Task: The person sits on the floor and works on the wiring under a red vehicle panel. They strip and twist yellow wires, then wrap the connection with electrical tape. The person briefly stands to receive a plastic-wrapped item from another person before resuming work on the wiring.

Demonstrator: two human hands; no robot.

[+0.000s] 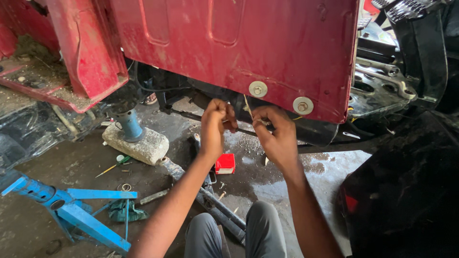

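At the bottom centre of the frame are the person's knees in grey trousers point(234, 234), and both bare forearms rise from there toward the middle. On the concrete floor point(43, 224) at the lower left lies a blue metal stand point(76, 210) with a green rag point(125, 211) beside it. Between the forearms and a little higher lies a small red box point(225, 163), next to a dark metal bar point(210, 196).

In the middle of the frame the left hand point(216, 119) is closed into a fist, thumb against fingers, just under the lower edge of the red body panel point(239, 43); what it grips I cannot tell. The right hand point(273, 131) is just beside it, fingers curled, and it pinches a thin pale wire point(247, 106) that goes up toward the panel edge.

Left of the hands a blue jack point(128, 125) stands on a pale stone block point(136, 144). Above the right hand two round washers with bolts point(258, 89) sit on the panel. At the far upper right is a black metal frame point(420, 52).
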